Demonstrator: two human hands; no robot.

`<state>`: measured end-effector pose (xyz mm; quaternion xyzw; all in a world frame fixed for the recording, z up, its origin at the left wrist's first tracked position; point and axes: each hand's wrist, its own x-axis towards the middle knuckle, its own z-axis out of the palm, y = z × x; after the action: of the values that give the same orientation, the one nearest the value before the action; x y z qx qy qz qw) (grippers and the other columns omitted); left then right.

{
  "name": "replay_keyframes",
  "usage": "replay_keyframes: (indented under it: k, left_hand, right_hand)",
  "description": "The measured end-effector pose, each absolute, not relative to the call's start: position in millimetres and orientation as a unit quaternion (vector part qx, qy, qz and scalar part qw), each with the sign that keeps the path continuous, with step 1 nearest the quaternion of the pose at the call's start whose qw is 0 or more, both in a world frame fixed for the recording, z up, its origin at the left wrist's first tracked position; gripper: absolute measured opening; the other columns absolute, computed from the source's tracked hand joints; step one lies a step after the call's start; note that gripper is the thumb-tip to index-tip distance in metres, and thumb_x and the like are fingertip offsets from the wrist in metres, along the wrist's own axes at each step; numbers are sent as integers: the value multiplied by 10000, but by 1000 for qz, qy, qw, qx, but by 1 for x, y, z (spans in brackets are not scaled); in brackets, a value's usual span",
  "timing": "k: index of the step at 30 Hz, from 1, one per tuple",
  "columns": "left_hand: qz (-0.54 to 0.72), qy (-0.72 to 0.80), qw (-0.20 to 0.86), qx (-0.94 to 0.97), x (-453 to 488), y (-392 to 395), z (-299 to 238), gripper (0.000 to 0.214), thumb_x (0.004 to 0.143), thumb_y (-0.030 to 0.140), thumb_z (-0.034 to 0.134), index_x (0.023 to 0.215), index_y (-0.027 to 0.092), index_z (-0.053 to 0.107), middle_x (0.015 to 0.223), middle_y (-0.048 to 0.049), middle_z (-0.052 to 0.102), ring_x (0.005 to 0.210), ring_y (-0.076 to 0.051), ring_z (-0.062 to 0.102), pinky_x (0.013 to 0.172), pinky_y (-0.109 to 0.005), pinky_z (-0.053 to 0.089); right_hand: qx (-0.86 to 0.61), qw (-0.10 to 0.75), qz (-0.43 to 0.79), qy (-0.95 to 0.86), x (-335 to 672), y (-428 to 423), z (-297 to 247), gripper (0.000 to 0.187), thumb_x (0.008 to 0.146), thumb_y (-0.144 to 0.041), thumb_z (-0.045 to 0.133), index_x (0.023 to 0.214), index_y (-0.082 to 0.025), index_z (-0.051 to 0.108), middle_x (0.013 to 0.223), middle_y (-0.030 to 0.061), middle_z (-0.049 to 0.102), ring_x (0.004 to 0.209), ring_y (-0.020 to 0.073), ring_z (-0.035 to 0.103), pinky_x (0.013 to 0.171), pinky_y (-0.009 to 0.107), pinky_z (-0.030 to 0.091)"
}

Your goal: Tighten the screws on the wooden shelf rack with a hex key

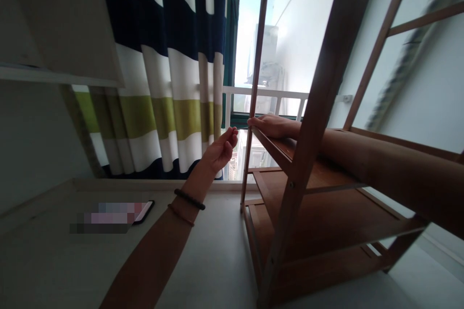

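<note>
A brown wooden shelf rack (313, 72) with several levels stands at the right. My left hand (219, 152), wearing two bracelets (189, 199) at the wrist, is closed in a pinch just left of the rack's far slim post (254, 82). From its fingertips a thin dark rod (242, 128) runs to that post; its exact kind is too small to tell. My right arm passes over the upper shelf board (328, 171), behind the thick near post. The fingers of my right hand (270, 124) wrap the far post where the shelf's side rail meets it.
Behind the rack are a window (261, 43) and a white railing (282, 92). A striped curtain (174, 72) hangs at the left. A phone (145, 212), partly blurred out, lies on the white surface (213, 251). A pale cabinet (54, 19) overhangs the upper left.
</note>
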<state>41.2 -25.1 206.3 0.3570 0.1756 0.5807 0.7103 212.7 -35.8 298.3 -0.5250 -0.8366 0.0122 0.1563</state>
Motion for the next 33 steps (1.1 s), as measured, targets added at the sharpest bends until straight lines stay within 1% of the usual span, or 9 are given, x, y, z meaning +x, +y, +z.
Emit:
replay_keyframes:
  k: [4, 9, 12, 18, 21, 24, 27, 30, 33]
  left_hand:
    - [563, 175, 727, 352, 38, -21, 212, 159, 849, 205, 588, 724, 144, 665, 635, 9, 621, 539, -3, 575, 403, -6, 426]
    - [511, 231, 738, 376, 32, -20, 208, 301, 774, 344, 660, 594, 116, 581, 500, 23, 527, 386, -15, 489, 301, -61, 377]
    - [490, 250, 732, 402, 27, -20, 209, 328, 757, 348, 681, 569, 121, 538, 452, 46, 468, 344, -12, 438, 278, -71, 337]
    - [496, 265, 667, 488, 22, -25, 228, 158, 781, 198, 642, 657, 122, 580, 529, 30, 505, 394, -33, 478, 293, -84, 337]
    - [525, 274, 596, 542, 24, -29, 232, 71, 740, 186, 670, 727, 140, 618, 573, 18, 549, 439, -78, 547, 344, -149, 439]
    - [574, 274, 516, 575, 31, -33, 228, 103, 732, 195, 680, 823, 153, 656, 621, -1, 603, 530, -126, 619, 487, -258, 557]
    - [629, 266, 454, 573, 39, -35, 220, 154, 756, 198, 659, 904, 159, 674, 656, -7, 636, 583, -115, 633, 554, -247, 567]
    - [655, 252, 454, 549, 45, -36, 216, 190, 768, 202, 648, 946, 145, 682, 722, -33, 683, 613, -116, 645, 562, -237, 561]
    - [660, 223, 513, 502, 47, -37, 218, 154, 774, 148, 631, 910, 122, 697, 755, -52, 710, 632, -106, 658, 588, -205, 553]
  right_hand:
    - [-540, 152, 12, -827, 213, -37, 298, 520, 910, -538, 318, 653, -157, 562, 859, 106, 634, 851, 229, 575, 793, 327, 423]
    - [-540, 144, 11, -829, 213, -37, 298, 559, 892, -600, 283, 701, -166, 580, 900, 114, 636, 893, 237, 573, 798, 329, 429]
    - [-540, 140, 6, -830, 212, -37, 298, 564, 891, -606, 272, 672, -173, 558, 865, 109, 627, 889, 235, 580, 797, 330, 429]
    - [-540, 146, 15, -829, 211, -39, 297, 545, 894, -593, 266, 647, -187, 535, 876, 116, 634, 921, 264, 567, 785, 345, 423]
    - [-537, 155, 32, -829, 212, -39, 298, 543, 885, -608, 271, 657, -202, 549, 869, 117, 637, 911, 270, 567, 769, 349, 424]
    - [-531, 163, 38, -831, 212, -39, 298, 555, 874, -634, 274, 682, -211, 579, 839, 111, 640, 900, 271, 568, 766, 351, 426]
    - [-536, 161, 36, -828, 212, -40, 298, 552, 875, -632, 282, 721, -214, 609, 840, 105, 646, 914, 274, 569, 784, 355, 426]
    - [-545, 160, 36, -822, 210, -41, 298, 548, 895, -597, 275, 775, -205, 640, 888, 114, 654, 943, 286, 573, 803, 371, 425]
    - [-538, 166, 33, -825, 210, -42, 299, 536, 907, -566, 291, 817, -196, 667, 943, 118, 662, 961, 288, 585, 829, 371, 429]
